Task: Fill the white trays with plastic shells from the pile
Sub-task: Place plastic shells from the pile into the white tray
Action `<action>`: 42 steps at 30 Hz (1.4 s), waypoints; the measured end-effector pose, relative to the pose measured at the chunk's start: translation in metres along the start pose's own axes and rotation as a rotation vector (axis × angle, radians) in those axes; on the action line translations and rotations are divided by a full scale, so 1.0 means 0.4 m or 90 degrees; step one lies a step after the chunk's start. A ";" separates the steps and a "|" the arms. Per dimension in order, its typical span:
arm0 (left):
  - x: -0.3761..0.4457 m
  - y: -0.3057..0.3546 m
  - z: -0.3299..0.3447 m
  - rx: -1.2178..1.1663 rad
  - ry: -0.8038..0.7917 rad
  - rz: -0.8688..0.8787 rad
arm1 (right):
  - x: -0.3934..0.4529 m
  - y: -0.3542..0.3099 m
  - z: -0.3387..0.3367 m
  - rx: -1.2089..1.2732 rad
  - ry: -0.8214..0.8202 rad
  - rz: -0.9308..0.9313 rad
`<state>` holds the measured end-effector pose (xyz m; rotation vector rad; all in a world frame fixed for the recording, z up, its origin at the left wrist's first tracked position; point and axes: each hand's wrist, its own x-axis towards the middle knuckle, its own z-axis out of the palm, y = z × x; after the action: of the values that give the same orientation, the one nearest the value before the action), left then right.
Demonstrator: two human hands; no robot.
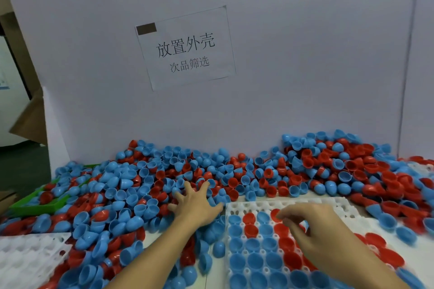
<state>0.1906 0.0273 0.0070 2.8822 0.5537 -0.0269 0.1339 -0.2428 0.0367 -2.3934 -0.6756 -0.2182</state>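
Head view: sign (185, 48) reads 放置外壳; left hand (196, 204) splayed on pile (141, 185), right hand (312, 225) pinches blue shell (304, 225).

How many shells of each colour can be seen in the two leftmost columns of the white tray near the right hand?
Blue shells: 8
Red shells: 2
Total: 10, counted down to the bottom edge of the picture.
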 end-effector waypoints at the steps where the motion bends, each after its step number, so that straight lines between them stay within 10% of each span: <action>1: 0.011 -0.006 -0.003 0.004 -0.023 -0.006 | -0.004 -0.003 0.004 -0.004 -0.004 0.003; 10: 0.078 -0.071 -0.026 -0.093 -0.084 -0.047 | -0.019 -0.009 0.002 -0.008 0.026 -0.009; 23: 0.083 -0.080 0.012 -0.037 0.088 -0.105 | -0.018 -0.014 0.017 -0.054 -0.026 -0.026; 31: 0.100 -0.130 -0.029 -0.533 0.200 -0.090 | -0.018 -0.018 0.021 -0.056 -0.030 -0.031; 42: -0.147 -0.066 -0.030 -1.187 -0.050 -0.221 | -0.022 -0.033 0.025 -0.008 -0.017 -0.045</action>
<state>0.1260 0.0326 0.0170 0.9678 0.5450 0.2039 0.1194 -0.2311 0.0331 -2.3902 -0.7745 -0.2212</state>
